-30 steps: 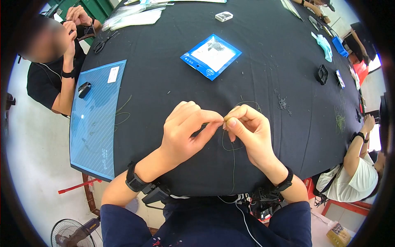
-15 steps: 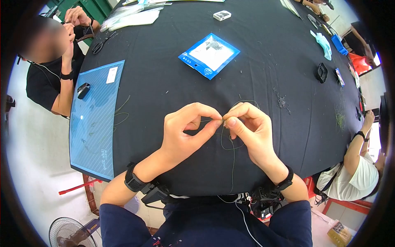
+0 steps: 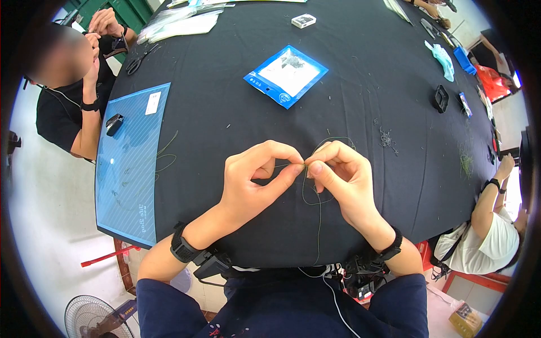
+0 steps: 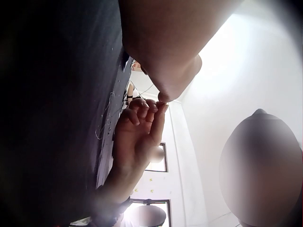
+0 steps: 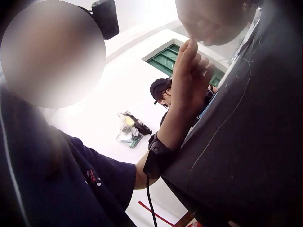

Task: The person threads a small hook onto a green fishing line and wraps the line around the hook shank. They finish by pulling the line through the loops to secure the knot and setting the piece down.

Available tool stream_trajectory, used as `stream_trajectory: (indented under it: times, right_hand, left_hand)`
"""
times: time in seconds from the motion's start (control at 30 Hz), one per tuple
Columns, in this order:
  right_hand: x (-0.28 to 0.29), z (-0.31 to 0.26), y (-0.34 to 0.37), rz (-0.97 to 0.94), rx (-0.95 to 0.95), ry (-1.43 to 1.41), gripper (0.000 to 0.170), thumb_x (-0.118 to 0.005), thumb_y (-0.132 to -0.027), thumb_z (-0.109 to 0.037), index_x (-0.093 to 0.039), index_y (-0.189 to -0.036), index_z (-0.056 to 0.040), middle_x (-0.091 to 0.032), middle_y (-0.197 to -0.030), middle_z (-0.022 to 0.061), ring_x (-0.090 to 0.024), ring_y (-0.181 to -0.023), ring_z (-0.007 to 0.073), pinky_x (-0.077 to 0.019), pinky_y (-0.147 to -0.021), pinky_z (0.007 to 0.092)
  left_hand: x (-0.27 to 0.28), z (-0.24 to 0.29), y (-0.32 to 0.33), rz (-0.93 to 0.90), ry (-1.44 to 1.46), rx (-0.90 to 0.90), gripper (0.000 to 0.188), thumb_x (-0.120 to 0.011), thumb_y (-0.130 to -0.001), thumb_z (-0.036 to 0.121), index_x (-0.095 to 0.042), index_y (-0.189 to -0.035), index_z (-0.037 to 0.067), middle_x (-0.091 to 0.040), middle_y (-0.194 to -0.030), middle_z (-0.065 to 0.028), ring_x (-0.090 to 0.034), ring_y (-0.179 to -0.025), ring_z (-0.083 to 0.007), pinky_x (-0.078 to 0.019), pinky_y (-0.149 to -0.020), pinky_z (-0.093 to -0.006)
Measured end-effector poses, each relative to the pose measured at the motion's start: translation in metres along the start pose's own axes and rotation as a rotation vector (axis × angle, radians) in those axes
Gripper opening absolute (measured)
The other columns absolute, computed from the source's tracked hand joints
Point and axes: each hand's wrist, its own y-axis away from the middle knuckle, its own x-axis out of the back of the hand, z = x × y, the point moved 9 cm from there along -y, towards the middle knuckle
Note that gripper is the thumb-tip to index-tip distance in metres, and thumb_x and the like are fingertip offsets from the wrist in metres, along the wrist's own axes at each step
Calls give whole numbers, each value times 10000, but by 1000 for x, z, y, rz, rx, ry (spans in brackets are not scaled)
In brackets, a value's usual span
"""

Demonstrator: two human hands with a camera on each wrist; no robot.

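Note:
A thin greenish thread (image 3: 320, 225) loops below and behind the fingers and trails down toward the table's near edge. The left hand (image 3: 253, 174) pinches it between thumb and forefinger, the two making a ring. Touching those fingertips, the right hand (image 3: 346, 180) pinches the thread too, its other fingers curled in. In the left wrist view the right hand (image 4: 137, 137) meets the left at the fingertips; in the right wrist view the left hand (image 5: 187, 85) is raised, with thread (image 5: 218, 127) hanging beside it. What lies between the fingertips is too small to tell.
On the black table (image 3: 270, 236) are a blue-and-white packet (image 3: 287, 76), a small white box (image 3: 304, 21), a blue mat (image 3: 129, 169) with a black object (image 3: 114, 124), scissors (image 3: 138, 62), a dark thread tangle (image 3: 387, 141) and a black holder (image 3: 440, 99). Other people sit left and right.
Since a second ago the left forefinger has bent and the thumb spread lower, rounding the gap between them; thread now shows across it. Over the last half second both hands stay nearly still.

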Motion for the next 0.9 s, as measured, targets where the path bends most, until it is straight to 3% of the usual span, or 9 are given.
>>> stream_trajectory:
  times: [0.2,0.3,0.4,0.5,0.57,0.63,0.67,0.8,0.9]
  right_hand:
    - [0,-1,0,5,-6,-17,125,-666,-878,-134,-621,-905,-20,-625,-851,23,-551,-710,30,-428,-547,168]
    - [0,0,0,-29,35,20,162,-613,-910,-126,-602,-1022,-9,-618,-924,58,-563,-718,55,-443,-540,172]
    - [0,-2,-3,58,-54,-106,323,-529,-943,-110,-480,-1245,-7,-593,-1048,111,-591,-753,97,-461,-512,183]
    - [-23,7,-2,-155,-171,-39,461,-458,-961,-109,-303,-1388,-28,-552,-1148,154,-612,-793,130,-469,-483,195]
    - [-42,21,10,-373,-311,5,420,-464,-965,-144,-360,-1351,-16,-599,-1024,121,-606,-769,106,-462,-502,206]
    - [-52,27,19,-539,-406,45,299,-488,-969,-187,-533,-1197,1,-598,-847,56,-559,-696,76,-434,-550,219]
    - [-51,22,17,-520,-368,76,269,-493,-974,-227,-639,-966,-1,-562,-743,14,-495,-651,64,-400,-587,229]
    - [-22,-15,2,-356,6,30,311,-472,-975,-223,-636,-814,-14,-569,-780,12,-468,-673,67,-384,-603,226]
    - [14,-52,-4,-117,377,-31,346,-477,-947,-294,-632,-752,-53,-594,-1089,153,-546,-965,187,-390,-836,293]
  left_hand:
    - [0,0,0,0,-5,7,168,-707,-734,-23,-653,-865,66,-522,-612,40,-311,-439,-10,-221,-431,-207]
    - [1,-2,0,5,-45,38,165,-709,-725,-14,-658,-852,78,-475,-579,40,-307,-461,-29,-236,-449,-220]
    - [4,2,-1,23,-111,-5,153,-712,-721,1,-665,-832,96,-418,-549,41,-302,-500,-54,-255,-480,-236]
    - [6,6,-3,56,-124,-61,141,-711,-722,10,-668,-814,109,-370,-532,49,-294,-530,-71,-263,-501,-247]
    - [7,8,-4,83,-129,-69,139,-709,-725,11,-668,-815,109,-351,-529,54,-289,-537,-74,-261,-505,-250]
    - [12,8,-4,115,-154,-56,140,-707,-730,8,-665,-825,102,-342,-532,57,-285,-534,-71,-256,-503,-249]
    - [18,0,-2,163,-114,32,135,-707,-745,16,-659,-845,94,-331,-538,58,-280,-535,-64,-260,-513,-245]
    - [34,-12,-9,243,-100,62,66,-670,-813,37,-632,-865,51,-290,-572,71,-239,-526,-24,-210,-520,-204]
    - [34,-22,-8,245,-15,152,67,-667,-822,36,-626,-873,50,-291,-578,83,-223,-520,-12,-203,-527,-197]
